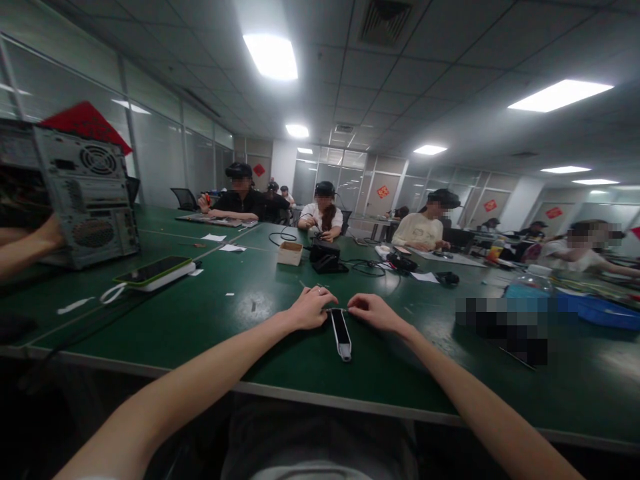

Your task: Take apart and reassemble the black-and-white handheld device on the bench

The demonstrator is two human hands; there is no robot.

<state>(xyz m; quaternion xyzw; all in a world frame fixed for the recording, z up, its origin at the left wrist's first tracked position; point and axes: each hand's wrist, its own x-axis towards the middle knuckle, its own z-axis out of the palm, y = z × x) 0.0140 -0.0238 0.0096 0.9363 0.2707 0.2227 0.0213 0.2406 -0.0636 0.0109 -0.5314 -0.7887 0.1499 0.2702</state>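
Observation:
A slim white pen-like device [341,330] with a long black screen lies on the green table, its narrow end toward me. My left hand [311,309] rests beside the far left end of it, fingers bent and pressed together, a ring on one finger. Across from it, my right hand [377,312] is closed in a pinch by the far right end of the device. Something thin shows at the fingertips, too small to name. Whether either hand touches the device is hard to tell.
An opened computer case [95,193] stands at left, with another person's arm [30,250] at it. Nearer lies a green-edged phone on a white block [157,272]. Ahead are a small cardboard box [289,253], a black device [325,256] and cables; a blue tray [605,312] sits right. Several people work around.

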